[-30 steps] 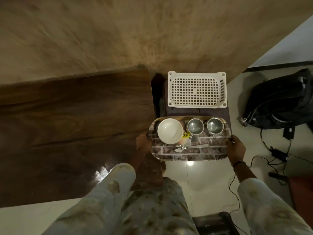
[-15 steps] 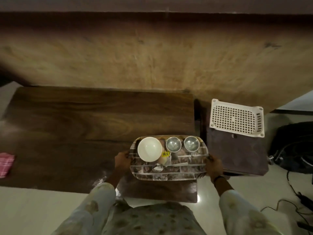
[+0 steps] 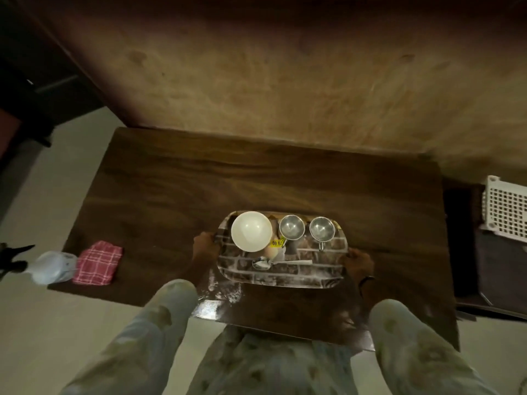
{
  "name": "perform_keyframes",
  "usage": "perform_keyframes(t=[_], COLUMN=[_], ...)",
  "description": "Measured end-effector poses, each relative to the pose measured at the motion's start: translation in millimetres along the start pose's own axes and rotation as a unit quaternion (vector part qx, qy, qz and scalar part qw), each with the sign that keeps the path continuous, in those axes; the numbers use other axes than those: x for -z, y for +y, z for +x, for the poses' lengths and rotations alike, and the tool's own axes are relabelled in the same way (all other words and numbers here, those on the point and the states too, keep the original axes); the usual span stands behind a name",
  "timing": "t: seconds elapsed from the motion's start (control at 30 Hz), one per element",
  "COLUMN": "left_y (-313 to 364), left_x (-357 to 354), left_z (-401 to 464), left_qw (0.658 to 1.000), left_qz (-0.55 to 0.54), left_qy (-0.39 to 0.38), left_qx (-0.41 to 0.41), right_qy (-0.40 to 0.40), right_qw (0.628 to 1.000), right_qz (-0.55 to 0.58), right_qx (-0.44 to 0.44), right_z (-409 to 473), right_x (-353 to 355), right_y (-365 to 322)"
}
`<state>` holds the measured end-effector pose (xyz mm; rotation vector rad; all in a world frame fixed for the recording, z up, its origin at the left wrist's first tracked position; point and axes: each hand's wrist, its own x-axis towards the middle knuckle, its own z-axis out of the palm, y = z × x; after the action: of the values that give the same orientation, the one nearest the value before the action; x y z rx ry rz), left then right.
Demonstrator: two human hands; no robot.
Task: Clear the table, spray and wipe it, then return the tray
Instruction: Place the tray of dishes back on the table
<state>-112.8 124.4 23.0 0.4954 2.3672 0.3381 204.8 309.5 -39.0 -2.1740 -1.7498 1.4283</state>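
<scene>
- Brick-patterned, the tray sits over the near middle of the dark wooden desk, held level by both hands; whether it touches the wood or hangs just above it cannot be told.
- At the tray's 9 o'clock edge the left hand grips the rim, its fingers curled round it.
- At the 3 o'clock edge the right hand grips the opposite rim the same way, a dark band on its wrist.
- On the tray, a white bowl stands at 10 o'clock, and two steel cups stand side by side from 12 to 2 o'clock.
- A spoon lies across the tray's middle, just below the bowl; a yellow tag shows between bowl and nearer cup.
- Far toward 9 o'clock on the desk lies a folded red checked cloth, and touching its outer side is a pale spray bottle at the desk's corner.
- At 3 o'clock, off the desk, a white perforated basket sits on a lower dark stand.
</scene>
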Motion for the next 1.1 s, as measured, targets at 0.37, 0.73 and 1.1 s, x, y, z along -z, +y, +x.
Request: perform_keyframes(t=[0.37, 0.73, 1.1], left_y=[-60, -64, -71], left_x=[18, 11, 12], left_z=[112, 149, 165], left_qw=[0.999, 1.000, 1.000], left_qz=[0.009, 0.007, -0.011], left_qy=[-0.019, -0.014, -0.007], left_qx=[0.025, 0.025, 0.004], right_qy=[0.011, 0.015, 0.025], right_qw=[0.999, 0.998, 0.998], right_qz=[-0.048, -0.043, -0.024], right_qx=[-0.009, -0.042, -0.051], right_z=[20, 35, 26], right_x=[-96, -114, -119], right_y=[-57, -65, -72])
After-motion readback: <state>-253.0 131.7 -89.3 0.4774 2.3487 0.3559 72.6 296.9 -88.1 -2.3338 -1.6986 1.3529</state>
